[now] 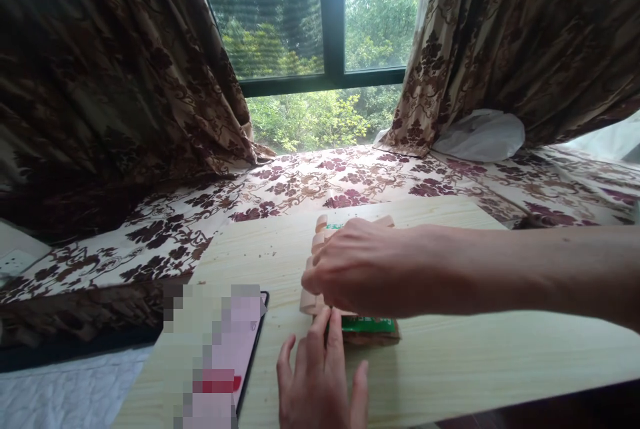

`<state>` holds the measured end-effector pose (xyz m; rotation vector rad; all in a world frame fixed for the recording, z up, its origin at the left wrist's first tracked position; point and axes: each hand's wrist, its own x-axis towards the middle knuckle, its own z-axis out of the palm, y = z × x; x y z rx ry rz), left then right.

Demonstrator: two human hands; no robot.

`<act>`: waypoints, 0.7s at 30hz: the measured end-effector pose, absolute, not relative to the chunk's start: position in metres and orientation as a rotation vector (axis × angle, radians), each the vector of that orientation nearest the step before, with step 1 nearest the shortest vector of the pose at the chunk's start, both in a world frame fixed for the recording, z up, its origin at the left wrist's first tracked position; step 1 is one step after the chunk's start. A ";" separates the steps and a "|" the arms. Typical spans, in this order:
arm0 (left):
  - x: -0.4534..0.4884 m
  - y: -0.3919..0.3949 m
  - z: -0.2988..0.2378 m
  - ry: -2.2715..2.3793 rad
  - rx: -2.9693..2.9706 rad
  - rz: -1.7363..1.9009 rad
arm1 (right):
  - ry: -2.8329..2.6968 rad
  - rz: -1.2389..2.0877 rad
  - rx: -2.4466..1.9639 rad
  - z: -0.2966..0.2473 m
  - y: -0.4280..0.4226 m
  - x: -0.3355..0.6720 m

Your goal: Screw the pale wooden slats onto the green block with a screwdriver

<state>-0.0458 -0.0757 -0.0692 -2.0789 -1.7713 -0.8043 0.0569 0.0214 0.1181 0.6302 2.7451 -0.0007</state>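
Pale wood-coloured curved pieces (313, 299) stand in a row along the left side of a brown packet with a green label (370, 324), on a light wooden table (450, 356). My right hand (355, 266) reaches across from the right over the packet and covers most of it. Its fingers are curled down at the left row, and what they grip is hidden. From the near side, my left hand (317, 376) stretches its fingers up to the packet's near left corner. Its fingertips touch there, with the thumb spread apart.
A phone-like device (250, 349), partly pixelated, lies left on the table. Small crumbs (267, 254) are scattered beyond it. Behind the table are a flower-patterned cloth (310, 182), a white plastic bag (483, 136), curtains (150, 69) and a window (333, 29).
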 end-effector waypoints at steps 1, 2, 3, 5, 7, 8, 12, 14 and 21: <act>-0.046 -0.076 -0.070 -1.773 -2.074 -0.800 | 2.708 -0.020 0.641 0.118 0.021 0.056; -0.046 -0.076 -0.070 -1.773 -2.070 -0.799 | 2.750 -0.028 0.596 0.117 0.022 0.057; -0.046 -0.075 -0.071 -1.771 -2.069 -0.800 | 2.856 -0.015 0.512 0.114 0.024 0.058; -0.047 -0.075 -0.071 -1.761 -2.075 -0.812 | 2.938 -0.002 0.473 0.105 0.028 0.062; -0.047 -0.075 -0.071 -1.751 -2.081 -0.820 | 2.989 0.042 0.500 0.097 0.031 0.067; -0.047 -0.075 -0.071 -1.747 -2.082 -0.820 | 3.000 0.064 0.533 0.095 0.031 0.068; -0.047 -0.075 -0.070 -1.740 -2.071 -0.812 | 2.950 0.067 0.634 0.103 0.026 0.066; -0.046 -0.075 -0.070 -1.739 -2.066 -0.815 | 2.869 0.046 0.648 0.112 0.022 0.062; -0.046 -0.075 -0.071 -1.758 -2.070 -0.785 | 2.802 0.043 0.453 0.129 0.016 0.051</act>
